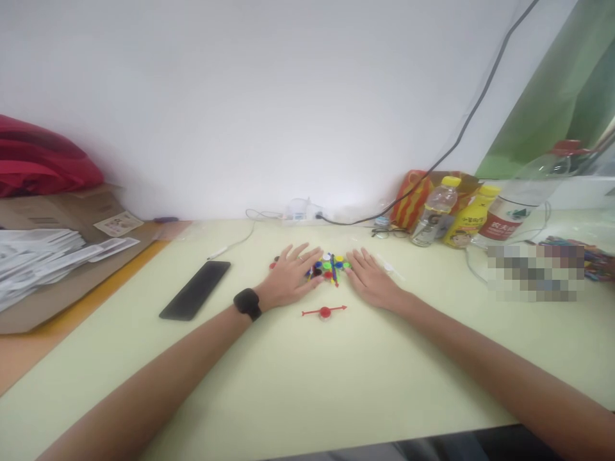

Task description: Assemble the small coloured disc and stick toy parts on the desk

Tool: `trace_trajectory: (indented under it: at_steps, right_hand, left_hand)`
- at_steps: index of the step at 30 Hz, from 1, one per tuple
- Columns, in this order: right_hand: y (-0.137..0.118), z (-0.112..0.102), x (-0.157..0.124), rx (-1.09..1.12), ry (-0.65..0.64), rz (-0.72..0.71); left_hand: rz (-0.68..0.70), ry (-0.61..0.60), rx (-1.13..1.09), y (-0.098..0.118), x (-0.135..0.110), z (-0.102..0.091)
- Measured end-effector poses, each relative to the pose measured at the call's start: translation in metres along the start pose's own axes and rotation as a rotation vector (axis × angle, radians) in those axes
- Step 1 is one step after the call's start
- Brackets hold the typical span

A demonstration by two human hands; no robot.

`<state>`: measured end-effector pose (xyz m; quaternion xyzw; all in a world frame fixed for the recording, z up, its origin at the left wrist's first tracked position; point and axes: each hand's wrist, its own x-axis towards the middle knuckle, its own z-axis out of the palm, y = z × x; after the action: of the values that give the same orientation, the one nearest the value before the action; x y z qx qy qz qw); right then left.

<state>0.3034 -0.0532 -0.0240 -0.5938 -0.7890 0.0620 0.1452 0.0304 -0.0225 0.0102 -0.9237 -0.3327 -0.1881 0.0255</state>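
Observation:
Small plastic pieces (327, 265) in red, blue, green, yellow, white and black, some round and some thin arrow shapes, lie heaped on the pale table. My left hand (291, 276) lies over the heap's left side, fingers spread, palm down, hiding part of it. At the right side my right hand (373, 276) rests with its fingers stretched out, the tips touching or close to the pieces. Nearer to me, apart from the heap, sits a red arrow spinner (325, 312) on a round base. Neither hand grips anything that I can see.
A black phone (196, 291) lies left of my hands, beside a white cable (233, 243). Papers (38, 259) and cardboard (57, 294) occupy the far left. Along the right back stand a clear bottle (435, 214), a yellow bottle (469, 221) and a large red-capped bottle (514, 214).

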Motion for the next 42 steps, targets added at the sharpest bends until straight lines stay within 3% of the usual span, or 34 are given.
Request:
trace_trajectory:
  at_steps: [5,15,20,24,28,32,38,42]
  right_hand:
    - [0.005,0.011,0.009,0.06,-0.024,-0.023]
    - [0.007,0.012,0.036,0.131,-0.005,-0.087]
    - [0.003,0.005,0.024,0.199,0.177,-0.18]
    - [-0.017,-0.012,-0.007,0.279,0.339,-0.294]
    - [-0.049,-0.025,-0.044,0.394,0.195,-0.249]
    - [-0.069,-0.02,-0.06,0.508,0.054,-0.19]
    - [-0.057,-0.014,-0.053,0.63,0.005,-0.231]
    - [-0.05,-0.012,-0.051,0.729,0.032,-0.163]
  left_hand:
    - [0.07,-0.002,-0.081,0.013,0.002,0.001]
    - [0.017,0.082,-0.195,0.004,0.001,0.002]
    - [0.036,0.147,-0.298,0.015,-0.005,-0.012]
    - [0.062,0.036,-0.388,0.035,-0.022,-0.028]
    - [0.109,-0.117,-0.415,0.052,-0.036,-0.028]
    - [0.045,-0.1,-0.497,0.056,-0.034,-0.018]
    - [0.007,-0.057,-0.57,0.05,-0.029,-0.01]
    - [-0.025,-0.019,-0.536,0.048,-0.032,-0.005]
